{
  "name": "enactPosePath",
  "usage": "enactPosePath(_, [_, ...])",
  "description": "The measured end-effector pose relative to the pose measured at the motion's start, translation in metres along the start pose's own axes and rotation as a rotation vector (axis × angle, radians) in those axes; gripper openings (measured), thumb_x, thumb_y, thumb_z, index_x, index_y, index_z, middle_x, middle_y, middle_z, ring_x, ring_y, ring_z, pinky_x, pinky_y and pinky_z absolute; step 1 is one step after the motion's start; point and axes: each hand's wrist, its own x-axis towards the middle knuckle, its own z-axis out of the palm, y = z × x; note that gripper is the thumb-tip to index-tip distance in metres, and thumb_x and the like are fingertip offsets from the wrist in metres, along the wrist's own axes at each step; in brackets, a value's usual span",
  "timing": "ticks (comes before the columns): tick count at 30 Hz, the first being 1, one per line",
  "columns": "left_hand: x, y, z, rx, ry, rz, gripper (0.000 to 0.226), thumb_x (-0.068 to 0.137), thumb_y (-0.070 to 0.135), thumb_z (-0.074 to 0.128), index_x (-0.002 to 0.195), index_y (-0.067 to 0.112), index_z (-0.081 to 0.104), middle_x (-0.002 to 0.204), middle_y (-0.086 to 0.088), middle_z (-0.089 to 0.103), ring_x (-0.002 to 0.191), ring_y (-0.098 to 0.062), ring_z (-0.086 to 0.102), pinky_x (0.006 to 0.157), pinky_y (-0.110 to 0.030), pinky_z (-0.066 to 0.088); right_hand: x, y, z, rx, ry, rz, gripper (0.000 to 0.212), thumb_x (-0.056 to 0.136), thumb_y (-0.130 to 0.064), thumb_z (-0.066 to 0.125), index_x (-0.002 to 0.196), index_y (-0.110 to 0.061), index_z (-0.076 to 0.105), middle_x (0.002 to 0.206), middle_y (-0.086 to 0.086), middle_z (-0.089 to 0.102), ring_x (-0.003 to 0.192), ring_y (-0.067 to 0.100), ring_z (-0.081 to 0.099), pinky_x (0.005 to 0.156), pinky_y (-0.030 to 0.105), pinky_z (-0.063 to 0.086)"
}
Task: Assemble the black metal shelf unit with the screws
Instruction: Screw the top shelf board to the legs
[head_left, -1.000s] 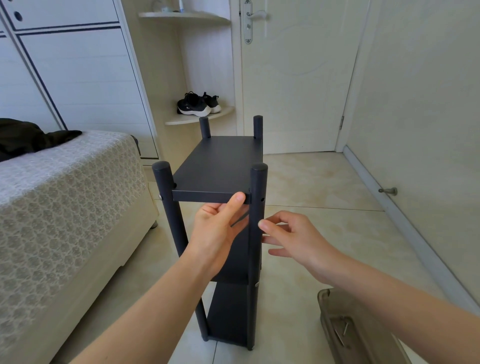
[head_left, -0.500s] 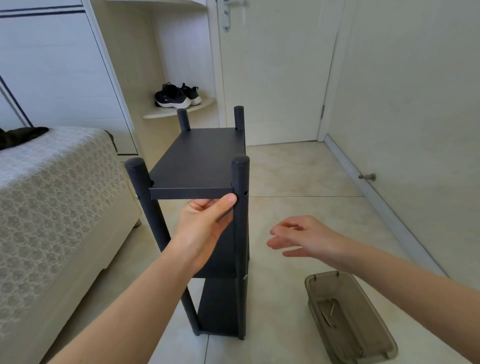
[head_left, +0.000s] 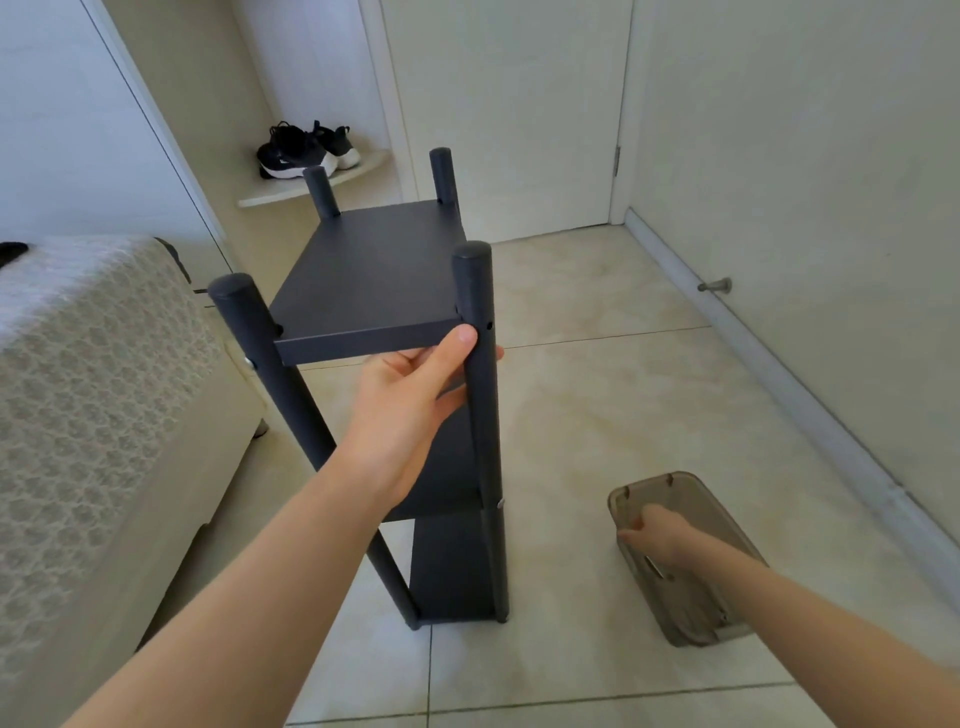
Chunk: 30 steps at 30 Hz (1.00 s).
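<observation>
The black metal shelf unit (head_left: 374, 270) stands upright on the tiled floor, with four round posts and three shelves. My left hand (head_left: 410, 395) holds the top shelf's front edge beside the right front post (head_left: 480, 415), thumb on the edge and fingers underneath. An empty screw hole (head_left: 490, 326) shows in that post at the level of the shelf. My right hand (head_left: 657, 535) reaches down into a translucent brown tray (head_left: 701, 623) on the floor to the right. Its fingers are blurred, and what they touch is unclear.
A bed (head_left: 104, 389) with a patterned cover stands close on the left. A shut door (head_left: 519, 104) is behind the unit, and black shoes (head_left: 306, 150) lie on a corner shelf. A wall with a door stop (head_left: 719, 285) runs along the right.
My right hand left the right front post and dropped down into the tray on the floor. My left hand kept its hold on the top shelf. The view tilted downward.
</observation>
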Motion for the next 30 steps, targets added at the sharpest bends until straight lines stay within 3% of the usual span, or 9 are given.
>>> enactPosePath(3, [0.001,-0.002,-0.001,-0.002,-0.003,-0.003,0.048,0.082,0.033,0.068,0.117,-0.001,0.070,0.115,-0.012,0.075,0.111,-0.026,0.071,0.093,-0.036,0.059,0.008,0.008,0.020,-0.019,-0.002,0.049,0.041,0.103,-0.039,0.046,0.125,-0.003,0.049,0.131,0.014,0.058,0.119,0.028,0.057,0.085,0.028,0.046])
enactPosePath(7, [0.001,-0.001,0.000,-0.003,-0.007,-0.015,0.043,0.082,0.032,0.066,0.113,0.003,0.071,0.114,-0.009,0.076,0.112,-0.026,0.070,0.094,-0.037,0.058,0.018,0.017,0.040,-0.025,-0.013,0.068,0.041,0.104,-0.033,0.046,0.130,-0.001,0.048,0.124,0.011,0.058,0.121,0.028,0.056,0.078,0.026,0.041])
enactPosePath(12, [0.000,0.001,0.000,-0.005,-0.023,-0.023,0.041,0.082,0.031,0.066,0.111,0.003,0.072,0.114,-0.010,0.075,0.113,-0.026,0.070,0.096,-0.037,0.057,0.025,0.026,0.055,0.013,0.037,0.054,0.040,0.099,-0.024,0.056,0.132,-0.005,0.044,0.135,0.013,0.055,0.121,0.028,0.055,0.086,0.029,0.045])
enactPosePath(17, [-0.002,0.001,0.001,-0.005,-0.021,-0.017,0.044,0.084,0.031,0.065,0.115,0.001,0.070,0.117,-0.011,0.074,0.113,-0.026,0.070,0.096,-0.036,0.057,0.024,0.026,0.072,0.053,-0.053,0.015,0.052,0.091,-0.028,0.070,0.132,-0.008,0.045,0.135,0.009,0.052,0.115,0.027,0.058,0.072,0.029,0.055])
enactPosePath(19, [-0.002,0.001,0.001,-0.003,-0.020,-0.018,0.043,0.083,0.031,0.065,0.114,0.001,0.071,0.117,-0.011,0.074,0.113,-0.026,0.070,0.095,-0.036,0.057,0.023,0.022,0.083,0.017,-0.066,-0.023,0.046,0.090,-0.024,0.071,0.127,-0.009,0.048,0.131,0.010,0.056,0.111,0.026,0.061,0.071,0.028,0.054])
enactPosePath(22, [-0.002,0.001,0.001,0.000,-0.020,-0.018,0.039,0.083,0.032,0.066,0.110,0.004,0.073,0.116,-0.010,0.075,0.113,-0.026,0.070,0.094,-0.034,0.058,0.021,0.008,0.099,0.032,-0.083,-0.070,0.038,0.088,-0.024,0.070,0.119,-0.013,0.049,0.124,0.010,0.060,0.105,0.025,0.063,0.056,0.024,0.051])
enactPosePath(26, [-0.002,0.000,0.001,0.004,-0.022,-0.019,0.035,0.082,0.033,0.067,0.104,0.007,0.076,0.113,-0.008,0.076,0.113,-0.025,0.070,0.093,-0.032,0.058,0.019,-0.018,0.121,0.087,-0.117,-0.137,0.054,0.087,-0.029,0.072,0.131,-0.011,0.048,0.129,0.008,0.057,0.112,0.023,0.059,0.072,0.023,0.047])
enactPosePath(30, [-0.003,0.000,0.002,0.006,-0.032,-0.028,0.028,0.084,0.033,0.067,0.098,0.011,0.078,0.112,-0.008,0.076,0.114,-0.025,0.070,0.094,-0.032,0.058,0.020,-0.043,0.139,0.148,-0.158,-0.173,0.051,0.088,-0.029,0.072,0.129,-0.011,0.047,0.123,0.006,0.057,0.105,0.021,0.060,0.077,0.024,0.052])
